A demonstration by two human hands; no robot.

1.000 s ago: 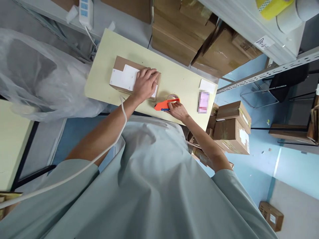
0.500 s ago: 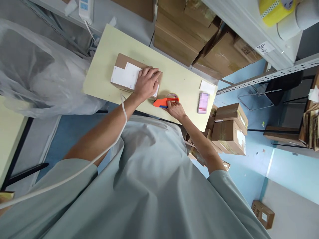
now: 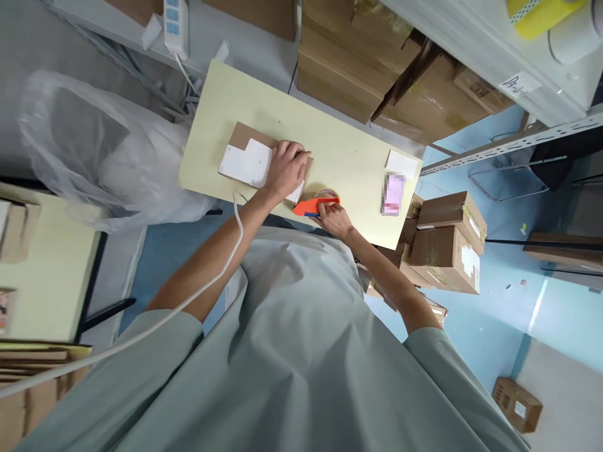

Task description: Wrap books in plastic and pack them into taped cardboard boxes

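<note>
- Left hand (image 3: 285, 172) has its fingers bent more than half a second ago, when they lay flatter over the carton (image 3: 249, 160)
- That hand rests on the carton's top near its right end; whether its grip clamps the carton, I cannot tell
- Right hand (image 3: 334, 220) has its grip clamped on the orange tape dispenser (image 3: 308, 206), whose tip sits at the carton's near right corner, touching or just beside it
- Carton lies on the pale yellow counter (image 3: 358, 166), white label (image 3: 246, 162) up
- White paper (image 3: 402, 164) and a blurred pink item (image 3: 392, 193) lie at the counter's right end
- White cable (image 3: 221, 271) passes over the left forearm
</note>
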